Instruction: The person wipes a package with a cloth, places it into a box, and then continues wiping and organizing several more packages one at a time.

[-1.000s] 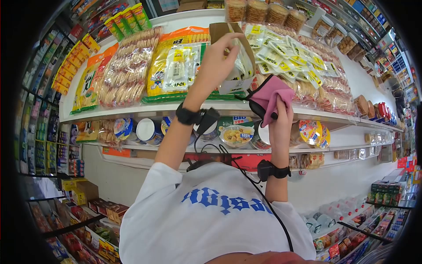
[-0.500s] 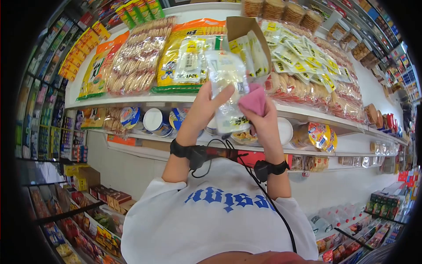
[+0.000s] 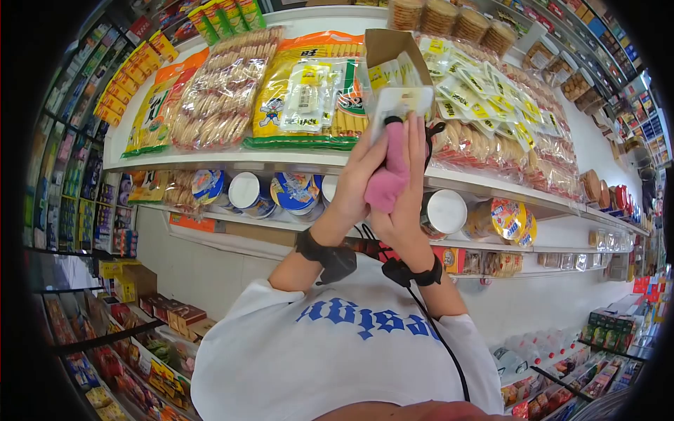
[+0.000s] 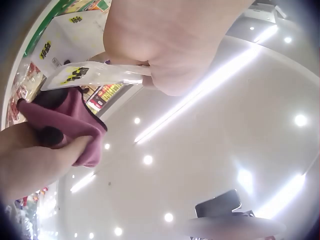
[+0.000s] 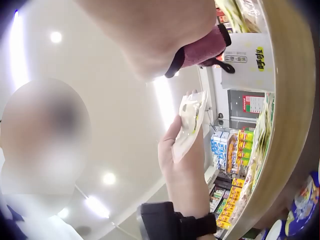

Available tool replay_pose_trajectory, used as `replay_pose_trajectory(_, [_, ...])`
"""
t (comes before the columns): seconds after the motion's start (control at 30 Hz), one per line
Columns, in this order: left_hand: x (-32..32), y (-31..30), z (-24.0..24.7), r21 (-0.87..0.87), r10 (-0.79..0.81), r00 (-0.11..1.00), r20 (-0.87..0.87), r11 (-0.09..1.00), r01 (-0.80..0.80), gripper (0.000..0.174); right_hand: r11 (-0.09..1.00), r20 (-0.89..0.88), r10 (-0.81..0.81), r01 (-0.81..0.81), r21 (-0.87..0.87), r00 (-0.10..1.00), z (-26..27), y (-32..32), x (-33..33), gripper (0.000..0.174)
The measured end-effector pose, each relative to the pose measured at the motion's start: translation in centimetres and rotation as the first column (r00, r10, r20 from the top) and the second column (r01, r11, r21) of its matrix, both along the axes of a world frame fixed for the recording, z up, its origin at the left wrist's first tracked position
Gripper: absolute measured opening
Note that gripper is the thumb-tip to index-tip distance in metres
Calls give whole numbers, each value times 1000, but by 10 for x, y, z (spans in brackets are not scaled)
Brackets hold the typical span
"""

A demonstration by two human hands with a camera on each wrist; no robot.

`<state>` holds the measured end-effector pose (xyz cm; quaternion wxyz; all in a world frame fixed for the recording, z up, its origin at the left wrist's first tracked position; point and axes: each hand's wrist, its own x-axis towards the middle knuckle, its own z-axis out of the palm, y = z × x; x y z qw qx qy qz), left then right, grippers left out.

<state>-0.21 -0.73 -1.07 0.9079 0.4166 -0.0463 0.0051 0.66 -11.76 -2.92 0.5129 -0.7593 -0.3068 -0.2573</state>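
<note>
In the head view, my left hand (image 3: 354, 186) holds a clear and white snack packet (image 3: 406, 98) in front of the shelf. The left wrist view has the packet (image 4: 95, 75) hanging from this hand's fingers. My right hand (image 3: 401, 224) grips a pink cloth (image 3: 390, 175) with dark edging, which overlaps the packet in the head view. From the right wrist, the left hand (image 5: 182, 175) shows with its thumb along the packet (image 5: 190, 125). Just behind stands an open cardboard box (image 3: 397, 48) with more packets (image 3: 386, 74) inside.
Loose packets (image 3: 484, 95) lie on bagged round crackers (image 3: 484, 144) to the right. A yellow snack bag (image 3: 277, 116) and another cracker bag (image 3: 221, 91) lie left. Tubs (image 3: 446, 210) stand on the lower shelf, under the shelf edge (image 3: 239, 161).
My left hand came out of the box with a packet and brought it toward the body. Both hands then drew together, and the cloth came up against the packet.
</note>
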Motion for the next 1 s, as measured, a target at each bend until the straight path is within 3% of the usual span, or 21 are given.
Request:
replay_pose_trajectory(0.03, [-1, -4, -2, -47, -32, 999, 6, 998, 32, 54, 997, 62, -47, 51, -59, 997, 1, 1, 2, 83])
replay_pose_trajectory(0.07, [1, -6, 0, -39, -71, 996, 51, 997, 73, 60, 997, -10, 3, -2, 71, 1000, -4, 1, 11, 84])
replay_pose_trajectory(0.17, [8, -8, -8, 104, -219, 965, 147, 973, 205, 61, 984, -39, -82, 87, 154, 996, -5, -4, 35, 84])
replay_pose_trajectory(0.23, [2, -14, -2, 124, -166, 979, 121, 981, 151, 63, 982, -39, -92, 98, 160, 995, 6, -8, 41, 68])
replay_pose_trajectory(0.3, [-2, -15, 4, 129, -139, 989, 57, 983, 131, 66, 987, 110, -142, 150, -64, 984, 21, -15, 40, 59])
replay_pose_trajectory(0.4, [-5, -11, 7, 84, -129, 991, -44, 988, 132, 70, 947, 148, 112, -61, -314, 983, 27, -18, 30, 50])
replay_pose_trajectory(0.47, [-5, -6, 7, 25, -103, 994, -43, 994, 104, 71, 966, 166, 85, -40, -257, 982, 27, -14, 21, 53])
replay_pose_trajectory(0.57, [-4, 3, 5, 39, 76, 997, 2, 996, -76, 68, 961, 122, 133, -97, -259, 984, 16, -6, 3, 64])
replay_pose_trajectory(0.6, [7, 10, 22, -133, 86, 986, -142, 986, -105, 61, 957, 85, 170, -144, -251, 982, 9, -1, -6, 66])
replay_pose_trajectory(0.7, [27, 27, 12, -347, 25, 999, 26, 938, -15, 54, 933, 31, 244, -226, -279, 969, -10, -3, -13, 74])
replay_pose_trajectory(0.77, [27, 30, 9, -444, -65, 998, -19, 894, 50, 53, 926, 55, 220, -190, -327, 974, -13, -7, -9, 75])
replay_pose_trajectory(0.8, [30, 26, 8, -514, -110, 994, 12, 852, 100, 52, 965, 64, 113, -95, -245, 991, -15, -5, -8, 74])
replay_pose_trajectory(0.83, [31, 24, 9, -577, -155, 987, 47, 802, 154, 51, 990, -131, 126, -134, -54, 983, -21, -5, -7, 73])
replay_pose_trajectory(0.9, [29, 23, 10, -476, -60, 998, 4, 878, 55, 49, 952, -439, 257, -148, 267, 861, -57, -22, 2, 67])
replay_pose_trajectory(0.97, [26, 21, 11, -367, 37, 999, -32, 929, -46, 47, 848, -614, 430, -61, 527, 662, -101, -49, 12, 58])
replay_pose_trajectory(1.0, [27, 22, 10, -159, 122, 993, 4, 980, -120, 48, 842, -595, 433, -67, 536, 677, -45, -32, -1, 61])
